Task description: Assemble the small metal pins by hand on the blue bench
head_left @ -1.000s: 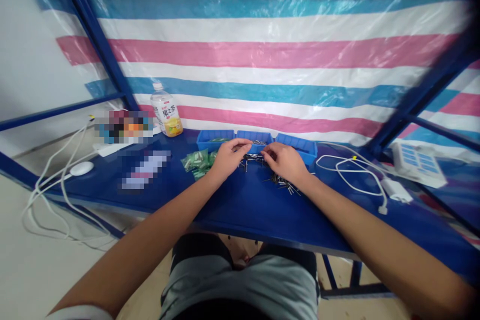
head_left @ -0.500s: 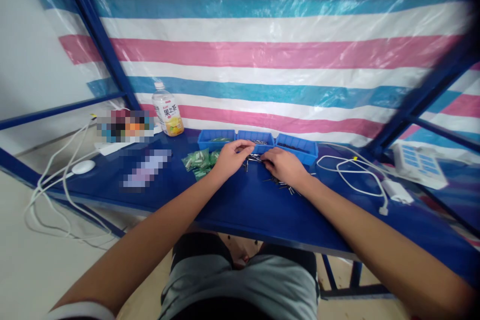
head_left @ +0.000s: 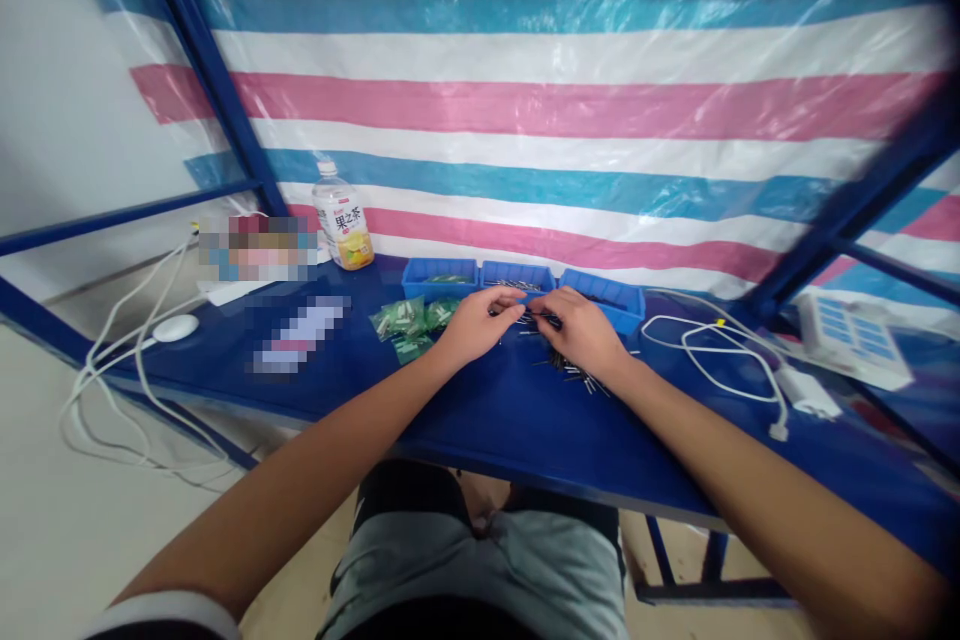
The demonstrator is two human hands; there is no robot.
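Observation:
My left hand (head_left: 484, 322) and my right hand (head_left: 574, 325) meet at the fingertips over the blue table, just in front of three blue bins. The fingers of both hands are bent and pinched together; what they hold, if anything, is too small to make out. Thin metal pins or screws (head_left: 589, 380) lie in a loose pile under and beside my right hand. Silvery pieces fill the middle bin (head_left: 517, 272), and dark ones are in the right bin (head_left: 630, 305). Green bags of small parts (head_left: 403, 320) lie left of my left hand.
The left bin (head_left: 440, 272) holds something green. A drink bottle (head_left: 345, 220) stands at the back left. White cables and a charger (head_left: 808, 392) lie on the right, by a power strip (head_left: 855, 340). Blue frame posts (head_left: 202, 60) flank the table (head_left: 480, 430).
My hands have come together, with the right hand moving up and left from the pile toward the left fingertips. The view has shifted slightly.

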